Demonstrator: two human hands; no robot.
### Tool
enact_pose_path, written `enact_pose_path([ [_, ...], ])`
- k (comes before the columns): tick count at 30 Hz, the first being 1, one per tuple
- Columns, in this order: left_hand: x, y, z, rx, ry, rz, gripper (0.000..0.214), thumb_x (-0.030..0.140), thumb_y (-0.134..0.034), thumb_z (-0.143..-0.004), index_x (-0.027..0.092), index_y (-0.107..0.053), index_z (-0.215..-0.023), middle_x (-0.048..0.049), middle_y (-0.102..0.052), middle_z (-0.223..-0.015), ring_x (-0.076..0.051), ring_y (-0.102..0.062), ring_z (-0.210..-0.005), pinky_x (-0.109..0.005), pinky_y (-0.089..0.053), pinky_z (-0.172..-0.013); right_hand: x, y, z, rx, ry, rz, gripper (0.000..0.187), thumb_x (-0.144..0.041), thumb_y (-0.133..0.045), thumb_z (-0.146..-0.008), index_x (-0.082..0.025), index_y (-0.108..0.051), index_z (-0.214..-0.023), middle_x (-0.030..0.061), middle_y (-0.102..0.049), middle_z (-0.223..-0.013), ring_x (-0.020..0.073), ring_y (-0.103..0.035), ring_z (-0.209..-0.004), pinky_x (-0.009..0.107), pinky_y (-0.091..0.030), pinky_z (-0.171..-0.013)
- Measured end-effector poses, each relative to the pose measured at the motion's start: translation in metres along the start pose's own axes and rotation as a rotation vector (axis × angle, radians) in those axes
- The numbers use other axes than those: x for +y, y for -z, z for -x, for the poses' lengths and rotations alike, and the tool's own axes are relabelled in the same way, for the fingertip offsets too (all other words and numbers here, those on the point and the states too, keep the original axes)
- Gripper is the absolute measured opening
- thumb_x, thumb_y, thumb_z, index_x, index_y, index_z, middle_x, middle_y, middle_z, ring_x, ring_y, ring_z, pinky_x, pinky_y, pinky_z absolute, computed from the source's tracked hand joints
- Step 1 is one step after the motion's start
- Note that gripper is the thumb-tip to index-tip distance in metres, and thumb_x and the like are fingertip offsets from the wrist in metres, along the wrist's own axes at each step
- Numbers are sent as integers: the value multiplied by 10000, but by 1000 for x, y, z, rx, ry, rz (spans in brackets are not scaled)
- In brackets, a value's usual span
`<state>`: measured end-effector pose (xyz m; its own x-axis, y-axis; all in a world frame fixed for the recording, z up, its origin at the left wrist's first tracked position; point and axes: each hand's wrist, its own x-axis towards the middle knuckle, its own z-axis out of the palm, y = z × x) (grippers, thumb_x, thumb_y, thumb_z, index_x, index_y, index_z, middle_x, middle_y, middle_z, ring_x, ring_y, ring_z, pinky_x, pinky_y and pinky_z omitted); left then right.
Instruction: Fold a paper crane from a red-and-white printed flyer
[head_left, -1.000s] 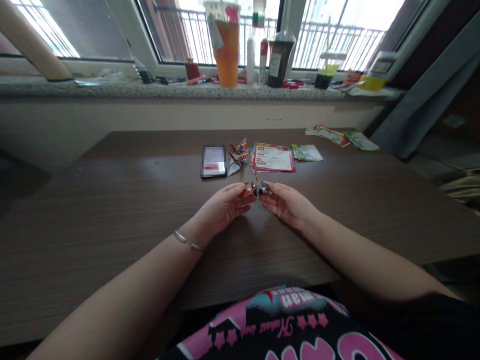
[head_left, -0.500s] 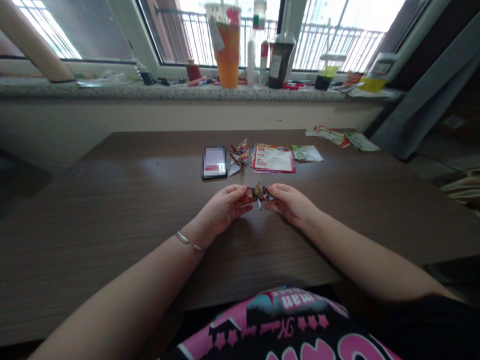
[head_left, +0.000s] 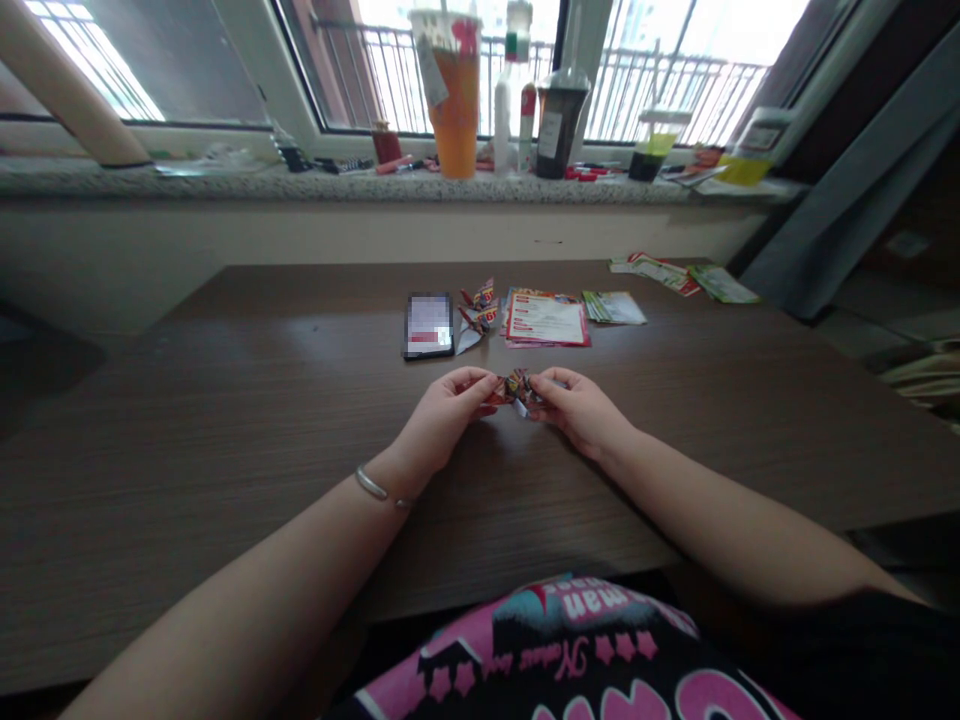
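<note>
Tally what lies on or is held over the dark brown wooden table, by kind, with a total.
Black rectangular smartphone: 1
Piles of printed paper leaflets: 4
Small folded colourful paper figures: 2, one pinched between left hand and right hand, one beside the smartphone
Total: 7

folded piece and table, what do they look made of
The folded piece, pinched between left hand and right hand, looks like printed paper: sharp creases, red print. The table looks like dark wood or laminate: streaky grain, soft sheen.
</note>
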<state>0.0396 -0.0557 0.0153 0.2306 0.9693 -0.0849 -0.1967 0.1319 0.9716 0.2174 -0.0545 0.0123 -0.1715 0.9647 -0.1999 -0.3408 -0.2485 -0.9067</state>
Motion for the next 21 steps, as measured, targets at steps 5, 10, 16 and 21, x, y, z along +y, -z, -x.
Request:
enact_pose_path([
  [5, -1, -1, -1, 58, -166, -128, 383, 348, -698, -768, 189, -579, -1096, -33, -679, -928, -150, -656, -798, -283, -511, -744, -3, 0, 1, 33, 88, 91, 421, -471, -860, -483, -163, -612, -630, -7, -666, -622, 102, -596, -574, 229, -501, -559],
  [10, 2, 0, 4, 190, -530, -522, 212, 336, -654, -793, 190, -621, -943, -59, -597, -1046, -195, -581, -997, -336, -518, -843, -2, 2, -1, 52, 98, 90, 382, -447, -860, -502, -155, -655, -638, -2, -667, -632, 99, -592, -563, 229, -518, -562],
  [16, 6, -2, 13, 174, -700, -892, 283, 444, -678, -783, 192, -638, -904, -82, -540, -1117, -243, -473, -1160, -421, -375, -1042, 1, 2, -5, 55, -21, -87, 151, -293, -742, -732, -151, -698, -755, 47, -726, -795, 119, -650, -662, 248, -569, -670],
  [21, 2, -3, 12, 260, -673, -1032, 200, 355, -688, -789, 205, -647, -914, -80, -512, -1183, -249, -453, -1193, -430, -348, -1048, 3, 1, -6, 67, -98, -151, 61, -202, -645, -821, -165, -693, -812, 36, -726, -804, 103, -645, -652, 235, -572, -673],
])
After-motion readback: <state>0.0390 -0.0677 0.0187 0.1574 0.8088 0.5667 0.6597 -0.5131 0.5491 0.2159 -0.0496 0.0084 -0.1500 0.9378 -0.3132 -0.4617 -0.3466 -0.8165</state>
